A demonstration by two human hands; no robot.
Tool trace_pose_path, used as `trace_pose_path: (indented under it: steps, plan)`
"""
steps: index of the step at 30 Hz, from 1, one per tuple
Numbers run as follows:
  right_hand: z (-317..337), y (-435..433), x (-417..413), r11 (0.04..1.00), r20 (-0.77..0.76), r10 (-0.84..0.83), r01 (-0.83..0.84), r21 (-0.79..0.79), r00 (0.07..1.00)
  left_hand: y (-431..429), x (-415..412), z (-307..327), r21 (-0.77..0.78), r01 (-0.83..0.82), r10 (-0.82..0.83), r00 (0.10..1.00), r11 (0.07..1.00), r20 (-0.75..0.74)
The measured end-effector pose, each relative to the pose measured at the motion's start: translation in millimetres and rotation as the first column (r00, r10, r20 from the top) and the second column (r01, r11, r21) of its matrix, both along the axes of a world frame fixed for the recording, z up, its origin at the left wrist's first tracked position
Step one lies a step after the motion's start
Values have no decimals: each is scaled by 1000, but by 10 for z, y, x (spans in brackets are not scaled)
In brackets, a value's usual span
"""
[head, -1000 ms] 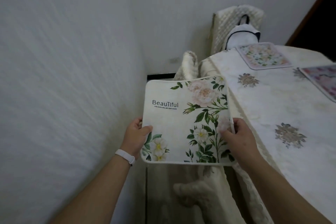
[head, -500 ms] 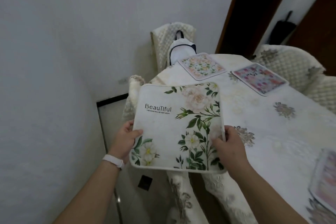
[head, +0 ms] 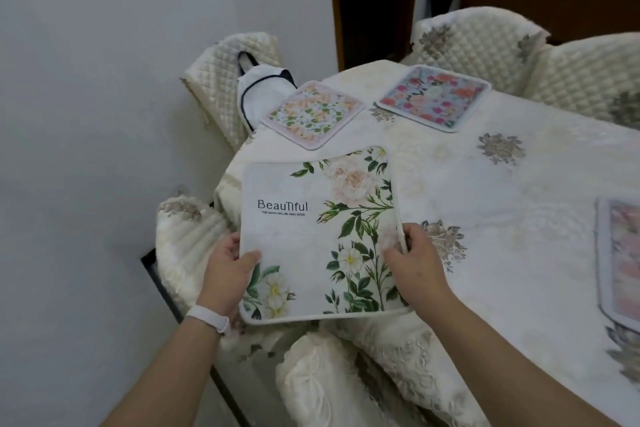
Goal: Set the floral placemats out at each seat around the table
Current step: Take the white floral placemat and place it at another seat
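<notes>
Cream bench (head: 502, 218): white-rose placemat (head: 311, 239) now swung from wall to over lower-centre corner. Left hand (head: 228, 269) and right hand (head: 420, 262) fingers (head: 393, 255) clamp its edges. Ready to lay.

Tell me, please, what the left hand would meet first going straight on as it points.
Probably the square pink-rimmed placemat with peach flowers, beyond the white rose-printed placemat the left hand grips; depth unclear.

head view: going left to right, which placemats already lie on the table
peach-and-green floral placemat → red-and-pink floral placemat → pale pink placemat cut by the right edge; the held white placemat overlaps the first, so it is left out
</notes>
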State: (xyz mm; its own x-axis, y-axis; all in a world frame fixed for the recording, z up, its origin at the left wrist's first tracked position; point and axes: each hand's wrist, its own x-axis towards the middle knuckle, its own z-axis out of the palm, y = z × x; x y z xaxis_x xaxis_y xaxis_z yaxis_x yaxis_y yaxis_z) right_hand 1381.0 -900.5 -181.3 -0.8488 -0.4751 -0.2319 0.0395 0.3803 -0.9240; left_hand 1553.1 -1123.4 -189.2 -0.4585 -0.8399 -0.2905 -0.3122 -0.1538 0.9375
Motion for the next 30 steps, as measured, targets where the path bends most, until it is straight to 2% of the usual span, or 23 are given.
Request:
trace_pose_path:
  steps: [10, 19, 30]
  plan:
    - [-300, -173, -260, 977, 51, -211, 210, 36, 976, -674, -800, -432, 68, 263, -268, 961, 962, 68]
    - [-391, -1146, 20, 892, 72, -441, 428, 146, 894, -1820, -1061, -720, 134, 439, -449, 891, 889, 64]
    - [-696, -2055, 258, 795, 60, -565, 523, 307, 823, -2744, -1408, -862, 169, 611, -630, 771, 773, 94]
